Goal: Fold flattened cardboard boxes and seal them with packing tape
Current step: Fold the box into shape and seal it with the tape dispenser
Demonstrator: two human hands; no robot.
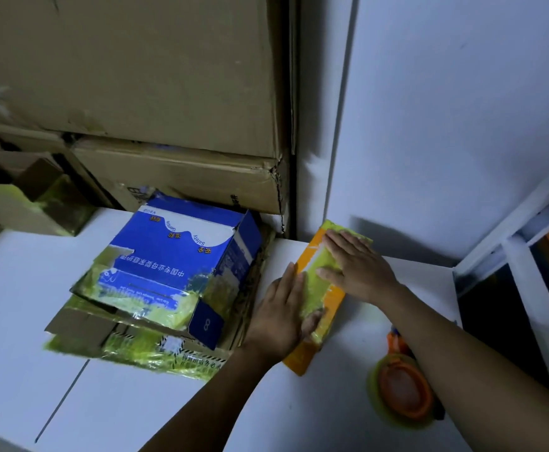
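Already done: orange box (300, 357) folded shut, yellow-green tape run along its top; blue box (181, 256) seemingly folded too
Box place: lay flat on the white table (331, 415), near the wall corner, just beside the cardboard pile
Left hand (281, 309): pressed flat on the tape's near end, fingers straight and together
Right hand (359, 267): pressed flat on the far end, fingers straight, slightly spread
Tape roll (400, 391): sat under the right forearm, untouched
Left to do: probably the last smoothing, then the flattened cardboard (80, 327) under the blue box
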